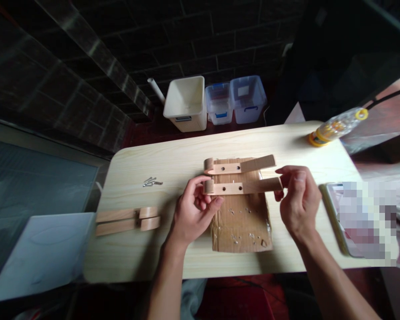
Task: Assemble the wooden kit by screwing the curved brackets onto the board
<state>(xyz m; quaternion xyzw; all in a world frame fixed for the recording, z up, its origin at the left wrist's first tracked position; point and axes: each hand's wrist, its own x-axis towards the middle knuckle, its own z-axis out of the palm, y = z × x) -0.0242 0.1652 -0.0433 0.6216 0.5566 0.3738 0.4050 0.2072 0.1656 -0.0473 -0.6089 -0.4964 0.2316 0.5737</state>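
Note:
Two wooden pieces lie side by side across a punctured cardboard sheet [242, 222]. Each has a rounded block at its left end and two dark holes in its flat middle. My left hand [193, 210] grips the left end of the nearer wooden piece [250, 186], thumb in front and fingers behind. Close to that piece's right tip is my right hand [298, 195], its fingers curled; whether they pinch the tip is hard to tell. The farther wooden piece [233, 168] rests just beyond, touched by neither hand.
Several metal screws [152, 182] and two more wooden pieces [120, 221] lie at the table's left. A phone-like device [333, 218] is at the right, a yellow-capped bottle [336, 127] at the back right. Plastic bins [186, 100] stand beyond the table [133, 258].

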